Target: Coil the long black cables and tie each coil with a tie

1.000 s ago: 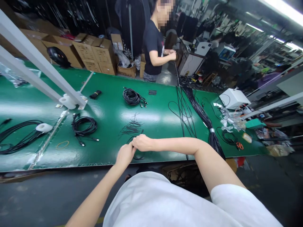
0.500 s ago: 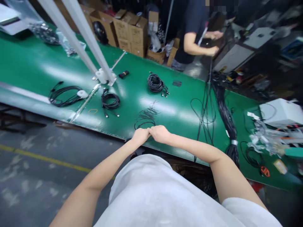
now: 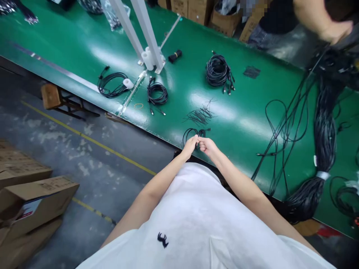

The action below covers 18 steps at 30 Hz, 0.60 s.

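At the table's near edge, my left hand [image 3: 190, 146] is closed on a small coil of black cable [image 3: 188, 131]. A loop of the coil sticks out past the fingers, and a connector end shows on its right. My right hand [image 3: 208, 145] meets the left one, thumb and fingers pinched together against the coil. What lies in that pinch is too small to make out. Just beyond the hands is a loose pile of thin black ties [image 3: 201, 115].
Coiled cables lie farther off: a large coil [image 3: 217, 70], a smaller coil [image 3: 157, 93] and one with a white roll [image 3: 112, 84]. Loose cables [image 3: 284, 130] and a thick cable bundle [image 3: 325, 127] lie right. White posts [image 3: 148, 37] rise from the green table [image 3: 174, 108]. A co-worker's hand [image 3: 336, 31] grips cables.
My view has swung left and down, so the table things appear farther right. Both hands stay together at the coil; my right fingers now show in a pinch. The co-worker's arm looks nearer.
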{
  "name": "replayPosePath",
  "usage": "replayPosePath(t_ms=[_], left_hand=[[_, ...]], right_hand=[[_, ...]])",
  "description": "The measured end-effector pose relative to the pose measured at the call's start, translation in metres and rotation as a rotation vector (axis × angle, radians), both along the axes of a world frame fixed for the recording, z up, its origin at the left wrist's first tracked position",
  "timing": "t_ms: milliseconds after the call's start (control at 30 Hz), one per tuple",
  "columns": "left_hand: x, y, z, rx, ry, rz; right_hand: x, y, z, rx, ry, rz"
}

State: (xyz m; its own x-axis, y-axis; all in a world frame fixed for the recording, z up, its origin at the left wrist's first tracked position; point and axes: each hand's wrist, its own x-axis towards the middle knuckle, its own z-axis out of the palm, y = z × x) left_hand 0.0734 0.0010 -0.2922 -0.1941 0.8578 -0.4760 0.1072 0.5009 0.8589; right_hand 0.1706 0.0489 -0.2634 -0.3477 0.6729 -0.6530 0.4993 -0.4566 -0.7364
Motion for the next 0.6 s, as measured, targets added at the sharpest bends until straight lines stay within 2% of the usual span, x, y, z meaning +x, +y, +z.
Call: replayPosePath(t_ms=[167, 267, 367, 467, 533, 600], left_hand=[[-0.039, 0.006, 0.006, 0.168, -0.414, 0.165], [-0.081, 0.021, 0.010, 0.138, -0.517, 0.304], [-0.134, 0.055, 0.017, 0.158, -0.589, 0.386], [-0.192, 0.105, 0.022, 0.275, -0.654, 0.440], [-0.229, 0.140, 0.019, 0.330, -0.676, 0.505], [-0.260, 0.170, 0.008, 0.346, -0.672, 0.570]], right_hand=[[-0.004, -0.012, 0.028, -0.215, 0.242, -0.102], [0.008, -0.023, 0.032, -0.235, 0.342, -0.226], [0.029, -0.037, 0.021, -0.205, 0.277, -0.418], [0.047, -0.061, 0.001, -0.198, 0.197, -0.625], [0.051, -0.085, -0.012, -0.221, 0.168, -0.742], [0.047, -0.112, -0.022, -0.260, 0.146, -0.841]])
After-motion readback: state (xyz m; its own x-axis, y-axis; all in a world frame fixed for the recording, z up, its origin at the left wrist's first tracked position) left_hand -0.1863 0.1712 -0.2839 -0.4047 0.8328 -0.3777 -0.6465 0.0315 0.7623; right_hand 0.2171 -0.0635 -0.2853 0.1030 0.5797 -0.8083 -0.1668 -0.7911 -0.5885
